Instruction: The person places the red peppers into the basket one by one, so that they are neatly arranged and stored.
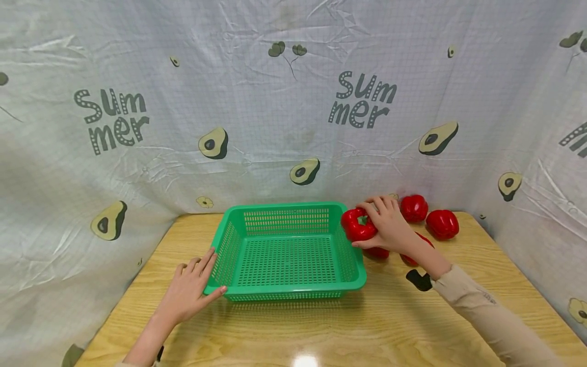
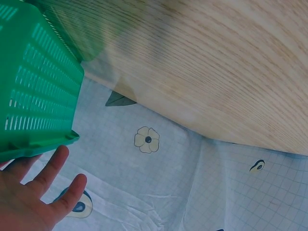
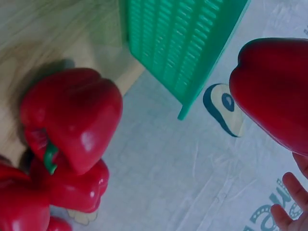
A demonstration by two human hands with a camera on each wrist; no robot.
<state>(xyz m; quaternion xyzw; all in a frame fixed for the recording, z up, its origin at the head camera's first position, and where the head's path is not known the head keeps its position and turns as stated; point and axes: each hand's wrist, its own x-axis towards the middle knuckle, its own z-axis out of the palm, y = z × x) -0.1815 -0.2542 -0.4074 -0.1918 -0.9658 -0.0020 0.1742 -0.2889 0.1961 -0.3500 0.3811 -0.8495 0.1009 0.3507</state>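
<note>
A red bell pepper (image 1: 354,227) with a green stem is in my right hand (image 1: 391,227), gripped between thumb and fingers at the right rim of a green plastic basket (image 1: 293,289). In the right wrist view the held pepper (image 3: 274,91) is at the right edge, with fingertips (image 3: 294,187) below it. The basket stands upright, and its slotted floor shows no contents. At the basket's front left corner my left hand (image 1: 187,291) rests with fingers extended along the rim, thumb at the front edge. The left wrist view shows its fingers (image 2: 50,171) touching the rim.
Several more red bell peppers (image 1: 442,225) lie on the wooden table (image 1: 293,331) to the right of the basket, partly behind my right arm. A white cloth (image 1: 257,102) printed with avocados hangs behind and beside the table.
</note>
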